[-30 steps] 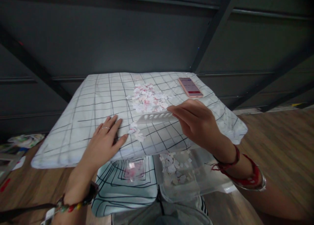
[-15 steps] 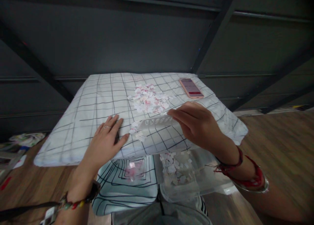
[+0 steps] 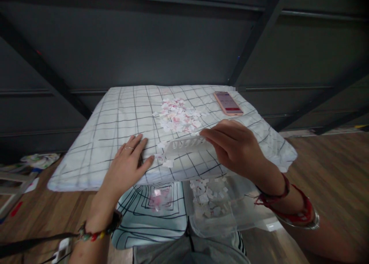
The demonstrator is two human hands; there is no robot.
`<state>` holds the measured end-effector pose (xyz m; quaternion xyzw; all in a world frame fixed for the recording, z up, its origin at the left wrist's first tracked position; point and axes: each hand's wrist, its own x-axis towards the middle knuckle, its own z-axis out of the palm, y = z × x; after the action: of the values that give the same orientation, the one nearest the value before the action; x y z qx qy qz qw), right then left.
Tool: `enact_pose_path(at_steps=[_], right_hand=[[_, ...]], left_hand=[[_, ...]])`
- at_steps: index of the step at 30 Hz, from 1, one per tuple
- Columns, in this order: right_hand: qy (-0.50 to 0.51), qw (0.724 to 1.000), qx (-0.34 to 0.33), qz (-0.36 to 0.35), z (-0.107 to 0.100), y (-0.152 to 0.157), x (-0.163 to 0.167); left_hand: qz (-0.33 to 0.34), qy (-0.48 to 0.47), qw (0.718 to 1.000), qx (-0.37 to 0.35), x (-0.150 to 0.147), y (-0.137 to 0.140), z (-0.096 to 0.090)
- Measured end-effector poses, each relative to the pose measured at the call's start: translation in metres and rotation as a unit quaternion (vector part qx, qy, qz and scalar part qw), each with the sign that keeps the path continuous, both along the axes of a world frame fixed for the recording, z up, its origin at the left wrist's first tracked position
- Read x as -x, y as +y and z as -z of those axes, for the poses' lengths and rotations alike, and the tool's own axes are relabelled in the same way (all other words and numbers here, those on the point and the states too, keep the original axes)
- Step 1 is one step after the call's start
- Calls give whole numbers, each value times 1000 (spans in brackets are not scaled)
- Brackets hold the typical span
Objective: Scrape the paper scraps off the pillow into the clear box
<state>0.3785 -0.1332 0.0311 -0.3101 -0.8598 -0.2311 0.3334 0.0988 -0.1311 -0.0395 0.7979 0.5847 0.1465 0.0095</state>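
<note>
My right hand (image 3: 238, 150) pinches one end of a thin whitish plastic strip with a row of slots (image 3: 186, 145). The strip stands on edge on the white cloth with dark grid lines (image 3: 112, 129), and its gripped end is hidden by my fingers. A few loose paper scraps (image 3: 168, 163) lie at the strip's left end. Beyond it sits a heap of small white and pinkish paper scraps (image 3: 178, 116). My left hand (image 3: 127, 160) rests flat on the cloth, fingers spread, its thumb close to the loose scraps.
Below the cloth's front edge, a clear plastic tub (image 3: 211, 225) holds many paper scraps. Beside it is a pale blue black-lined surface (image 3: 150, 229) with a pinkish clear packet (image 3: 159, 200). A phone (image 3: 228, 103) lies at the back right. A dark panelled wall (image 3: 173, 45) stands behind.
The whole view has shifted a little. The scraps at the strip's left end lie slightly differently. Both hands keep nearly the same place and pose.
</note>
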Motion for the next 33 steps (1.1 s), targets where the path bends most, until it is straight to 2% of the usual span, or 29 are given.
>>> enact_pose_path(at_steps=[5, 14, 19, 25, 28, 33], right_hand=[[31, 1000, -1, 0, 0, -1, 0], [2, 999, 6, -52, 1, 7, 13], [-17, 998, 30, -58, 0, 11, 6], [32, 998, 12, -49, -1, 11, 1], [24, 998, 11, -57, -1, 11, 7], [4, 997, 42, -67, 0, 17, 3]], left_hand=[[2, 3, 1000, 7, 0, 1, -1], [15, -32, 999, 10, 3, 1, -2], [28, -57, 998, 3, 7, 1, -2], [27, -58, 998, 2, 5, 1, -3], [23, -61, 998, 9, 5, 1, -3], [24, -69, 997, 7, 7, 1, -2]])
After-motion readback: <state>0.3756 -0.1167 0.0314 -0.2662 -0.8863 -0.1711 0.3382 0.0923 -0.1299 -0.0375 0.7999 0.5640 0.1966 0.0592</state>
